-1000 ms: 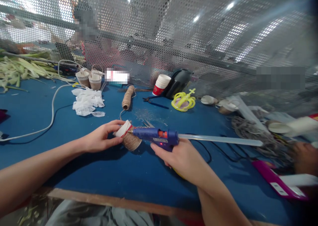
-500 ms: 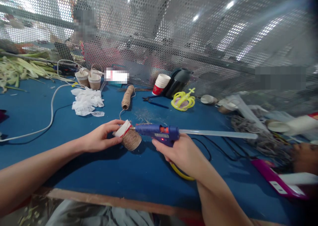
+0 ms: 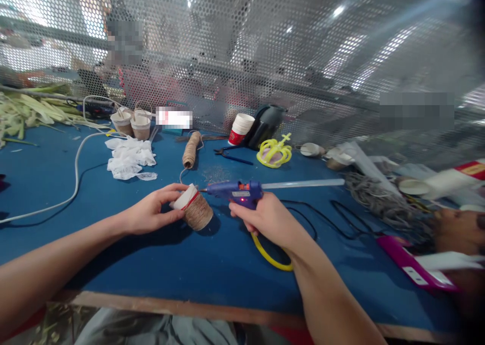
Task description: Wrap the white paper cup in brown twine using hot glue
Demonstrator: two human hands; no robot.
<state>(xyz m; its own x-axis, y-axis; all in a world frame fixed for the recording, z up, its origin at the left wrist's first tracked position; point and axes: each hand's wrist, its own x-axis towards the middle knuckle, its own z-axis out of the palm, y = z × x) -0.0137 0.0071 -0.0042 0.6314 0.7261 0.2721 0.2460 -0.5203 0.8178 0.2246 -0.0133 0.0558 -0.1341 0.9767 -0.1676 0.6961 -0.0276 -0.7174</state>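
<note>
My left hand (image 3: 157,209) is closed on a paper cup (image 3: 197,211), which lies tilted just above or on the blue table. Brown twine wraps most of the cup, with a white and red band bare near its rim. In my right hand (image 3: 267,213) is a blue hot glue gun (image 3: 235,190) with a red light lit. Its nozzle points at the cup's upper side, a small distance off. A long clear glue stick (image 3: 303,184) sticks out of the gun's back. Behind the cup lies a roll of twine (image 3: 191,150), its loose strand leading toward the cup.
White crumpled lace (image 3: 131,155) and two twine-wrapped cups (image 3: 141,125) stand at the left. Pliers (image 3: 233,156), stacked paper cups (image 3: 241,128) and a yellow crown (image 3: 274,152) lie along the back. A purple power strip (image 3: 415,266) and grey yarn (image 3: 373,196) are at the right.
The glue gun's nozzle has pulled slightly back from the cup. The cup has turned a little in my left hand, showing more of its twine-wrapped side. The view has shifted slightly.
</note>
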